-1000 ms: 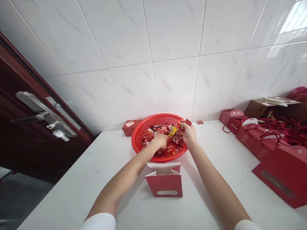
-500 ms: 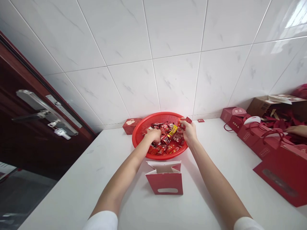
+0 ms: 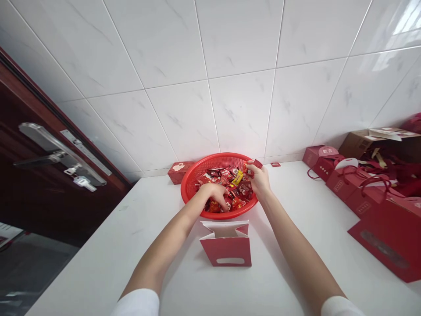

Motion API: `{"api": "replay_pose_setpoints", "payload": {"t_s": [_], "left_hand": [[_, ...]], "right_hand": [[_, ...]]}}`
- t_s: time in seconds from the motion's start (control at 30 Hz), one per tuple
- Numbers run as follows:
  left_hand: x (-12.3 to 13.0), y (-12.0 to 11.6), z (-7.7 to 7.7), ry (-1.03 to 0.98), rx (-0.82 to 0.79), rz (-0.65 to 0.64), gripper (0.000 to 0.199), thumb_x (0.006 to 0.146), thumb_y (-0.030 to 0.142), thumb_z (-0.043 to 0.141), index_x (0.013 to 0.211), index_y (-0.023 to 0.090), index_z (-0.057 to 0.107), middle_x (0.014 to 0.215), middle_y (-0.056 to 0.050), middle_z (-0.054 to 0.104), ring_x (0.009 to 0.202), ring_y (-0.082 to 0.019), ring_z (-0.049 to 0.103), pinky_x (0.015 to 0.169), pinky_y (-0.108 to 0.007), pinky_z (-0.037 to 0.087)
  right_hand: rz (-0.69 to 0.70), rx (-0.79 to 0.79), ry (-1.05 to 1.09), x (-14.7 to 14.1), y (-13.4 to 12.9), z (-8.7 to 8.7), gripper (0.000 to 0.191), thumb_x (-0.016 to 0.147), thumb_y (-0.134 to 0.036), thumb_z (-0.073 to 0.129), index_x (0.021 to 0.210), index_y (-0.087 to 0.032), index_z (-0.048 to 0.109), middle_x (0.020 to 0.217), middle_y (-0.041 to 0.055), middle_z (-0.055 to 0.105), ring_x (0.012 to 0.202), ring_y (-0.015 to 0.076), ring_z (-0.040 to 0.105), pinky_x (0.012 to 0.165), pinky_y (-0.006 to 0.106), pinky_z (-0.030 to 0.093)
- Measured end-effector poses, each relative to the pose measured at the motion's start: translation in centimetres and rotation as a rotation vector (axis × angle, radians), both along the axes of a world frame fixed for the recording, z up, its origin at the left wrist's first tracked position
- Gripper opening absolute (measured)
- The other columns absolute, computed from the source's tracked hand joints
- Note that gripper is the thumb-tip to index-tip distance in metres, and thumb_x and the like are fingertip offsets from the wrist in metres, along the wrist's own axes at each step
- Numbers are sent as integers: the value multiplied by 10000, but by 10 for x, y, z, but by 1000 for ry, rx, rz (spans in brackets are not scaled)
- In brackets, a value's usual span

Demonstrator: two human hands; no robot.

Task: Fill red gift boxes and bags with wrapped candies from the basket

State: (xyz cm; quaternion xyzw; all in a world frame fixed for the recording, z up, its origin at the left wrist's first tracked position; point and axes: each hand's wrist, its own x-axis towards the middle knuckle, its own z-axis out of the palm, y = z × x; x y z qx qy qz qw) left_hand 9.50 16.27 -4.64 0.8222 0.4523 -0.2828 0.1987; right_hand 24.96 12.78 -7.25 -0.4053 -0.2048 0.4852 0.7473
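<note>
The left hand [image 3: 214, 192] had slid across the red basket [image 3: 184, 184] – from the left-hand part of the wrapped sweets [image 3: 245, 189] toward the near rim – and its fingers [image 3: 223, 202] had come into clearer sight. Another person's hand, visible half a second earlier at the right edge, had gone from view.

Here's the left hand [image 3: 215, 194] down among the wrapped sweets [image 3: 245, 188] in the red basket [image 3: 187, 184], near the table's [image 3: 131, 245] far edge, while the right hand [image 3: 259, 176] grips small red packets [image 3: 258, 163] at its rim! An open-topped bag [image 3: 226, 251] stands upright just nearside; a patterned box [image 3: 179, 172] sits between basket and far left corner, and gift bags [image 3: 355, 182] crowd the table's right side.
</note>
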Motion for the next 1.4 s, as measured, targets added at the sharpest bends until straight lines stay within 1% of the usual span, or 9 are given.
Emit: {"api": "replay_pose_setpoints", "payload": {"t_s": [0.33,0.63,0.77,0.83,0.97,1.07,1.27,1.33,1.4], "left_hand": [[0,-1,7,-187,-199,-52,284,437,204,802,680,187,656,641,22,659,636,-192,613,561,-256,462],[-3,3,1,-368,-206,-26,250,448,154,801,656,173,663,570,64,599,609,-163,572,552,-237,415],[-11,15,-4,-750,-51,185,301,425,153,854,691,163,714,661,38,677,728,-207,648,677,-259,487],[-13,22,-8,-940,78,324,373,456,157,862,810,160,744,799,10,733,840,-230,681,783,-285,517],[-18,35,-19,-1051,269,487,490,643,196,806,1117,143,694,1084,-94,736,1030,-248,678,891,-333,526],[-22,41,-25,-1074,351,553,416,666,170,792,1070,140,698,1095,-131,731,1046,-261,678,914,-361,527],[-20,35,-15,-1088,276,439,206,712,210,739,911,158,740,988,-88,759,958,-226,695,906,-341,532],[-21,25,-6,-1049,149,349,178,690,224,742,855,160,760,894,-62,766,872,-211,706,832,-306,545],[-24,12,1,-871,-60,225,178,659,240,750,817,164,778,784,-41,757,770,-204,705,728,-273,540]], "right_hand": [[8,-7,-3,0,0,1,245,473,-233,738,696,-213,638,666,-38,615,658,143,569,564,272,491],[7,-3,6,-1,-1,3,225,469,-224,734,673,-212,642,650,-39,609,643,137,559,543,258,492],[15,-8,9,-1,-2,4,222,467,-229,737,669,-211,649,653,-33,622,635,140,560,541,265,491],[18,-11,11,-1,-3,4,225,462,-228,737,669,-210,651,657,-32,628,639,140,558,541,263,484],[18,-15,11,-2,-3,6,225,463,-219,736,669,-213,646,653,-37,620,655,140,557,539,255,472],[27,-30,6,-2,-4,6,227,467,-225,739,677,-212,653,663,-26,631,680,156,575,530,256,464],[31,-42,6,-2,-5,8,263,442,-232,750,683,-211,648,674,-23,639,692,160,576,522,249,452],[28,-40,2,-2,-5,8,266,438,-234,752,682,-214,648,687,-22,645,703,163,579,523,248,453],[25,-39,-2,-2,-5,7,265,439,-239,752,681,-215,650,697,-19,650,710,166,583,525,251,456]]}}
